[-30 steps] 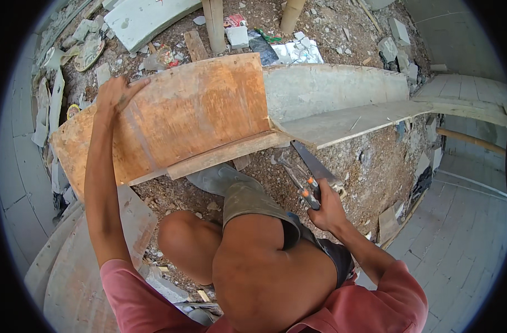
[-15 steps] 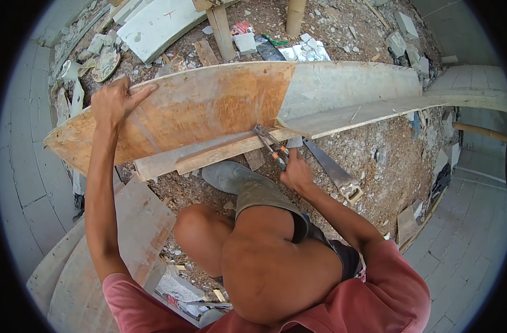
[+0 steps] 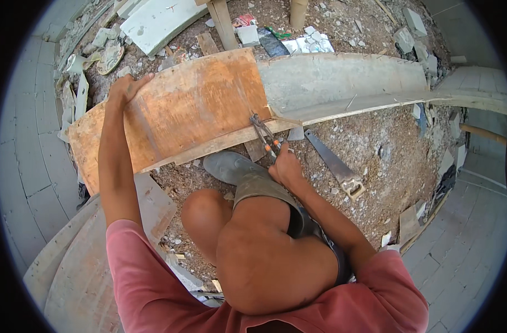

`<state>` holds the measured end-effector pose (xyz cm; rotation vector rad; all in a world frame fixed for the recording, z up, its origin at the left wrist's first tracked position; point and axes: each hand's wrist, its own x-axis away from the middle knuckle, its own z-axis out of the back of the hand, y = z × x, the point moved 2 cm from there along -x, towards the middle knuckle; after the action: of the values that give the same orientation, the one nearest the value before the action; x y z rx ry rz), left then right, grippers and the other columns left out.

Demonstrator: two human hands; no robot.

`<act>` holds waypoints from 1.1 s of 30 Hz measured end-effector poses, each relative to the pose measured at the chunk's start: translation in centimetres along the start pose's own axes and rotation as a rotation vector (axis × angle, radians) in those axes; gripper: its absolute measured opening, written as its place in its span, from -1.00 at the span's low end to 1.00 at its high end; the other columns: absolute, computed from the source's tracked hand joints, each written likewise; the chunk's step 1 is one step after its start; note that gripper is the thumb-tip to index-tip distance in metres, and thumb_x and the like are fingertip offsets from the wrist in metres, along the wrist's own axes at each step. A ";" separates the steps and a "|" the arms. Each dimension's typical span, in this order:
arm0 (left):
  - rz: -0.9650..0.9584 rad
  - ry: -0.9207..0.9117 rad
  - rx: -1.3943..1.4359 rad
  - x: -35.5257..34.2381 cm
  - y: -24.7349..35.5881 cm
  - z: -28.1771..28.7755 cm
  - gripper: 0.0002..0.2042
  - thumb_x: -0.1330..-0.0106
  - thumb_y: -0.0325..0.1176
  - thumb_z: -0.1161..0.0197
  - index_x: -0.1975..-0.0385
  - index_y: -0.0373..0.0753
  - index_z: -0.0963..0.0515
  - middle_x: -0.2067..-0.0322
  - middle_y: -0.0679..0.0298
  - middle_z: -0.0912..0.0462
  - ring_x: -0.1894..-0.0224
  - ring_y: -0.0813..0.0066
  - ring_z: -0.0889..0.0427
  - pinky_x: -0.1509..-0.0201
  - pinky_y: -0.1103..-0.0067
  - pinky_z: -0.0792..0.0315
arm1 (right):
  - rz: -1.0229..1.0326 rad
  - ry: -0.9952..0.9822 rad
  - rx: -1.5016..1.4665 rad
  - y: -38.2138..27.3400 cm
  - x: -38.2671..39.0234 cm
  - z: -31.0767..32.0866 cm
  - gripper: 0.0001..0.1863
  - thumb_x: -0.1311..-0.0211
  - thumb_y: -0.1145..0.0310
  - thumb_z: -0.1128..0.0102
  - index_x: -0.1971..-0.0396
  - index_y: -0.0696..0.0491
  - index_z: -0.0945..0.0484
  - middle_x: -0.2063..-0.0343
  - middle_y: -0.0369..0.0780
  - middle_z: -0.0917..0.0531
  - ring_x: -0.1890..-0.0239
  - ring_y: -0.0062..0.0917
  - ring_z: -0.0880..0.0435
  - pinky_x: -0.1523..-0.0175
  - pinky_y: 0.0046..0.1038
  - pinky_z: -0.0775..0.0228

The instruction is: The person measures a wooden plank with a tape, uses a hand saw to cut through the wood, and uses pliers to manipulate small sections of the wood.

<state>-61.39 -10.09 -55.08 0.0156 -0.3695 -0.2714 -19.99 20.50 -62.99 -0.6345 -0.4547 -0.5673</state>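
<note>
A brown, stained plywood sheet (image 3: pixel 195 102) stands tilted in front of me. My left hand (image 3: pixel 125 89) is closed over its upper left edge, the thumb lying along the front face. In my right hand (image 3: pixel 288 165) is a pair of pincers (image 3: pixel 267 139) with orange on the handles. The jaws are at the sheet's lower right corner, beside a wooden batten (image 3: pixel 231 135) along the bottom. I cannot tell whether they grip a nail there. Right of the sheet, a long grey board form (image 3: pixel 342 80) curves away.
A handsaw (image 3: pixel 334 164) lies on the rubble ground to the right. Grey worn boards (image 3: pixel 92 266) rest at the lower left. A white slab (image 3: pixel 167 22), wooden posts (image 3: pixel 223 25) and broken pieces are at the back. My boot (image 3: pixel 228 167) is just below the batten.
The plywood sheet has shifted left and its right end has risen, baring more of the grey board. My left hand still grips its edge; the pincers have moved slightly left.
</note>
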 end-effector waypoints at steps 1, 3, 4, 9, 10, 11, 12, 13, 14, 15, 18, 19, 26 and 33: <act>-0.002 0.005 -0.009 0.0 -0.1 -0.1 -0.12 0.01 0.55 -0.02 0.56 -0.39 -0.64 0.46 -0.21 -0.64 0.33 -0.11 -0.65 0.13 0.22 -0.47 | 0.003 0.003 -0.010 -0.1 -0.1 -0.1 -0.35 0.10 0.35 -0.21 0.02 0.35 -0.17 0.31 0.25 -0.57 0.24 0.16 -0.62 0.06 0.01 -0.49; 0.030 0.105 -0.039 1.7 1.1 -0.6 -0.18 0.01 0.52 -0.10 0.63 -0.36 -0.60 0.50 -0.14 -0.64 0.39 -0.05 -0.64 0.19 0.21 -0.45 | -0.085 -0.090 -0.024 0.1 0.3 0.4 -0.34 0.09 0.37 -0.16 -0.02 0.37 -0.15 0.29 0.28 -0.57 0.20 0.18 -0.62 0.02 0.03 -0.46; 0.024 0.095 -0.040 3.4 1.3 -0.9 -0.18 0.01 0.52 -0.10 0.63 -0.36 -0.60 0.50 -0.14 -0.64 0.39 -0.05 -0.64 0.19 0.21 -0.45 | -0.095 -0.094 -0.026 0.1 1.1 0.4 -0.34 0.09 0.37 -0.16 -0.02 0.37 -0.15 0.29 0.28 -0.57 0.20 0.18 -0.62 0.02 0.03 -0.46; -0.124 0.436 -0.118 8.3 1.8 2.5 -0.34 -0.05 0.36 -0.23 0.75 -0.25 -0.46 0.64 0.08 -0.59 0.46 0.10 -0.61 0.28 0.21 -0.38 | -0.099 -0.081 0.002 -0.4 -0.1 1.2 -0.38 0.09 0.39 -0.13 0.00 0.35 -0.17 0.34 0.30 -0.58 0.23 0.22 -0.61 0.01 0.04 -0.45; -0.114 0.430 -0.131 8.4 1.4 2.0 -0.38 -0.06 0.36 -0.22 0.60 -0.23 -0.53 0.50 0.06 -0.62 0.31 0.11 -0.60 0.14 0.20 -0.37 | -0.082 -0.075 0.014 -0.7 0.0 1.1 -0.38 0.09 0.39 -0.13 0.01 0.36 -0.18 0.36 0.30 -0.58 0.25 0.23 -0.60 0.01 0.04 -0.46; -0.082 0.432 -0.158 8.4 0.5 1.8 -0.39 -0.08 0.35 -0.21 0.45 -0.21 -0.59 0.37 0.04 -0.65 0.16 0.11 -0.59 0.01 0.19 -0.36 | -0.033 -0.045 0.035 -0.3 -0.3 0.2 -0.38 0.08 0.39 -0.14 0.00 0.36 -0.19 0.39 0.30 -0.58 0.27 0.23 -0.60 0.05 0.04 -0.46; -0.147 0.683 -0.183 8.4 -0.4 0.6 -0.38 -0.10 0.33 -0.21 0.23 -0.20 -0.55 0.16 0.00 -0.56 -0.01 0.08 -0.48 -0.14 0.15 -0.24 | -0.032 -0.040 0.024 -0.3 0.2 -0.1 -0.39 0.08 0.38 -0.15 0.01 0.35 -0.19 0.40 0.30 -0.58 0.28 0.24 -0.59 0.07 0.05 -0.44; -0.213 0.948 -0.224 7.9 -0.7 -0.8 -0.32 -0.13 0.31 -0.20 0.00 -0.20 -0.50 -0.05 -0.03 -0.48 -0.18 0.05 -0.37 -0.29 0.10 -0.12 | -0.018 -0.023 0.017 0.0 0.1 0.0 -0.39 0.07 0.38 -0.16 0.02 0.35 -0.20 0.41 0.30 -0.58 0.29 0.26 -0.58 0.09 0.06 -0.43; 0.037 0.993 -0.037 7.3 -0.1 -1.7 -0.24 -0.14 0.30 -0.20 -0.13 -0.24 -0.37 -0.17 -0.06 -0.32 -0.26 0.02 -0.24 -0.35 0.06 0.00 | -0.040 -0.014 0.027 -0.1 -0.3 0.8 -0.39 0.07 0.37 -0.18 0.00 0.33 -0.20 0.38 0.30 -0.57 0.27 0.26 -0.57 0.09 0.07 -0.41; 0.272 1.032 0.167 7.2 -0.4 -2.7 -0.15 -0.15 0.29 -0.20 -0.26 -0.28 -0.24 -0.28 -0.09 -0.16 -0.35 -0.01 -0.12 -0.41 0.03 0.12 | -0.079 -0.001 0.039 0.3 0.4 2.0 -0.38 0.06 0.37 -0.19 -0.01 0.31 -0.20 0.35 0.30 -0.57 0.25 0.27 -0.55 0.10 0.07 -0.39; 0.909 0.953 0.443 8.6 -9.5 -9.2 -0.04 -0.13 0.40 -0.11 -0.27 -0.38 -0.19 -0.27 -0.21 -0.14 -0.38 -0.08 -0.07 -0.43 0.04 0.15 | 0.015 0.080 0.088 3.0 1.8 2.7 -0.47 0.07 0.41 -0.19 0.06 0.23 -0.25 0.24 0.26 -0.54 0.19 0.25 -0.51 0.11 0.08 -0.36; 0.970 0.770 0.389 8.7 -11.8 -11.1 0.02 -0.09 0.47 -0.05 -0.28 -0.41 -0.17 -0.27 -0.23 -0.14 -0.38 -0.11 -0.06 -0.42 0.05 0.12 | 0.028 0.102 0.075 3.9 2.6 3.5 -0.51 0.08 0.43 -0.19 0.09 0.21 -0.27 0.22 0.23 -0.53 0.18 0.24 -0.51 0.12 0.07 -0.36; 1.206 0.328 0.446 10.1 -21.5 -16.7 0.16 0.23 0.66 -0.10 -0.13 -0.41 -0.43 -0.17 -0.16 -0.38 -0.25 -0.01 -0.33 -0.28 0.16 -0.21 | -0.014 0.128 0.352 18.0 5.9 5.8 -0.38 0.13 0.35 -0.32 0.04 0.19 -0.26 0.31 0.08 -0.48 0.27 0.12 -0.53 0.19 -0.01 -0.41; 0.595 0.327 0.557 7.8 -29.9 -12.1 0.02 0.05 0.45 -0.24 0.08 -0.66 -0.51 0.09 -0.16 -0.60 0.06 0.15 -0.61 -0.08 0.42 -0.42 | 0.306 -0.020 0.025 2.0 5.9 9.9 -0.56 0.02 0.42 -0.25 0.06 0.16 -0.49 0.27 -0.04 -0.59 0.21 -0.18 -0.62 0.04 -0.25 -0.45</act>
<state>-57.85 -41.36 -65.49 0.4847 -0.1020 0.4257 -16.44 26.33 -53.43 -0.6708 -0.3734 -0.2646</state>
